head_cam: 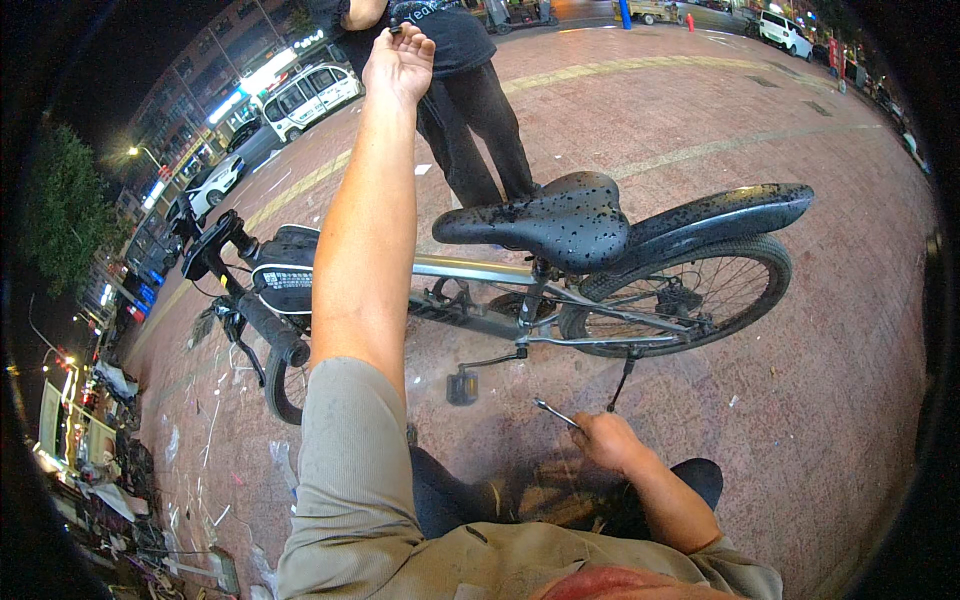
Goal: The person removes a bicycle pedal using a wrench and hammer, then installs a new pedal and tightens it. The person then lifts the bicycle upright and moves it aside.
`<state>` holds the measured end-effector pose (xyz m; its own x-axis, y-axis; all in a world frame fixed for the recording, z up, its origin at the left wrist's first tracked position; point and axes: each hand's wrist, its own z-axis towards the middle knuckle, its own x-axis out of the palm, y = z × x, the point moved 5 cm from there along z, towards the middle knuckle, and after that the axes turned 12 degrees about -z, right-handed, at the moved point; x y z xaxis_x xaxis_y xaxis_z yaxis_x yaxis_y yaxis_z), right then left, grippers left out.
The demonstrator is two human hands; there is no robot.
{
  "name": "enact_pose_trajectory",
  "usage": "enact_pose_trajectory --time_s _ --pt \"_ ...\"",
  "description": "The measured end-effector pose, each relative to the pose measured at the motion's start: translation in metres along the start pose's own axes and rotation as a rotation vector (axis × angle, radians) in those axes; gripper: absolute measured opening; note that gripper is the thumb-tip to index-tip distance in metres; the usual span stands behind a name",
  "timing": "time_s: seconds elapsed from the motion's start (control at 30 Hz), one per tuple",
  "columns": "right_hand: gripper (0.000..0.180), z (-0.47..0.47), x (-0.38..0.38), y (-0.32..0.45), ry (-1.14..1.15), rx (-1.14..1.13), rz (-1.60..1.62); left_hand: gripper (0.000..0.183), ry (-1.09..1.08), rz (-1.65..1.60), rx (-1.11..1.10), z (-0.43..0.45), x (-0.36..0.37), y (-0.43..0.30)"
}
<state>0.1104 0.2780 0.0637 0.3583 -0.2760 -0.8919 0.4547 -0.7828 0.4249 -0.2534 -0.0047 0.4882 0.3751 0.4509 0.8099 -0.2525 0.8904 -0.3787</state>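
Note:
My left hand (403,67) is stretched far out in front, palm up, in front of a standing person's dark shirt. A small dark object (395,28) is pinched at its fingertips; its kind is too small to tell. Low on the right, my right hand (611,442) grips a metal wrench (555,412) that points up and left. Before me stands a bicycle with a grey frame (480,270), its black saddle (540,217) covered in water drops. The left forearm hides part of the frame and front bag (281,281).
A person (480,112) in dark clothes stands behind the bicycle. The kickstand (622,382) and a pedal (463,388) are close to my right hand. Plastic scraps (281,457) litter the brick pavement (787,420) at left. Vehicles, including a white van (785,32), stand farther off.

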Motion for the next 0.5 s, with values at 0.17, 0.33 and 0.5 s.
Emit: enact_pose_trajectory --time_s 0.17,0.33,0.5 --pt "0.025 -0.002 -0.001 -0.002 -0.041 -0.045 -0.008 0.036 -0.012 0.043 -0.02 -0.008 -0.001 0.005" --pt "0.023 -0.011 0.001 -0.003 -0.031 0.0 -0.017 0.033 0.028 0.058 -0.011 -0.028 -0.003 0.007" --pt "0.021 -0.025 -0.007 -0.001 -0.075 -0.033 0.026 0.027 0.071 0.154 0.003 -0.101 0.012 0.009"
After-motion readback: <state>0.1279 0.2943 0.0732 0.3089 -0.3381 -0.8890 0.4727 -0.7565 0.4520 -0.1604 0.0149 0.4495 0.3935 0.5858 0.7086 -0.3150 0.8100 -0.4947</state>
